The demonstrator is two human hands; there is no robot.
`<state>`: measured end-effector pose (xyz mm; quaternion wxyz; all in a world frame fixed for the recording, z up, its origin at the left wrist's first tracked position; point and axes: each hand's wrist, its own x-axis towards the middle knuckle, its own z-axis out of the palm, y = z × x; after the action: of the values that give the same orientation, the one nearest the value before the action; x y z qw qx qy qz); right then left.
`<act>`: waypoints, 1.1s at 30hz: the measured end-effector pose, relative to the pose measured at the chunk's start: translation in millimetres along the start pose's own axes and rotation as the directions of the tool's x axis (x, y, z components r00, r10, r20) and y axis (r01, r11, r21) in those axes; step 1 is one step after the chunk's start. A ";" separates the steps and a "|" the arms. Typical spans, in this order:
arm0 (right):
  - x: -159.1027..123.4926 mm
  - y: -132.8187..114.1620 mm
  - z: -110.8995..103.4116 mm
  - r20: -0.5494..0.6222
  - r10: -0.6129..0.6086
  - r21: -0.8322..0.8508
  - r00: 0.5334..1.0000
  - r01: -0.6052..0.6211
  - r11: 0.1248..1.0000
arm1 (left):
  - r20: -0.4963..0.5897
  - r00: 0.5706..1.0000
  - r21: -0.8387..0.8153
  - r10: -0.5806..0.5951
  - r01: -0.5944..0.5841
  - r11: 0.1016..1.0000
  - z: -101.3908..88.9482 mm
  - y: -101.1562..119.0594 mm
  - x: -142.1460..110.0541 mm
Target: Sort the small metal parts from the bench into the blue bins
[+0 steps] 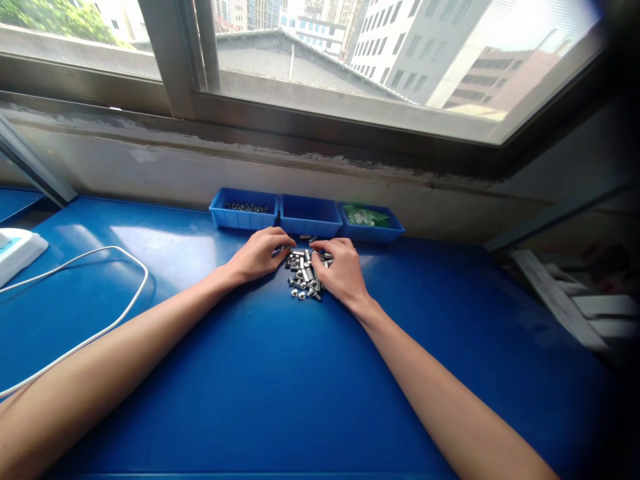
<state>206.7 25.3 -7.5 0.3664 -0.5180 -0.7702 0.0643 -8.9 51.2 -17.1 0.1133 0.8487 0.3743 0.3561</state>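
Note:
A pile of small shiny metal parts (304, 275), some like screws with round heads and others like short cylinders, lies on the blue table. At the left edge of the pile is my left hand (263, 255), its thumb and forefinger closed around a small metal part (283, 248) whose kind is too small to tell. Over the pile's right side, my right hand (343, 272) has its fingers curled and its thumb brought toward the forefinger. Whatever it may hold is hidden, and it covers some of the parts.
Three joined blue bins stand behind the pile: the left bin (220, 215) holds small metal parts, the middle bin (310, 227) shows a bare inside, and the right bin (373, 233) holds a green bag (367, 215). A white cable (125, 310) crosses the left side near a white device (23, 253).

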 end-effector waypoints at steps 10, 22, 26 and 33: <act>0.3 -1.3 -0.8 -0.079 -0.003 0.041 0.997 0.007 0.999 | -0.027 0.875 -0.658 -0.483 0.348 0.668 -15.0 -7.3 2.6; -0.9 -0.7 -1.3 -0.021 0.028 0.077 0.999 -0.026 0.997 | -0.489 0.774 -0.485 -0.402 0.142 0.863 -19.5 7.3 5.3; -0.9 0.3 -1.6 -0.026 0.033 0.085 0.999 -0.030 0.996 | -0.569 0.754 -0.345 -0.329 0.144 0.927 -23.8 3.8 1.7; -0.5 1.3 -1.7 -0.028 0.043 0.081 0.999 -0.041 0.996 | -0.177 0.984 0.053 0.010 -0.001 0.999 -25.5 14.0 -18.9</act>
<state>208.8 25.0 -7.1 0.3970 -0.5198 -0.7504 0.0954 -27.5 26.1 -2.2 0.0563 0.8174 0.3897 0.4205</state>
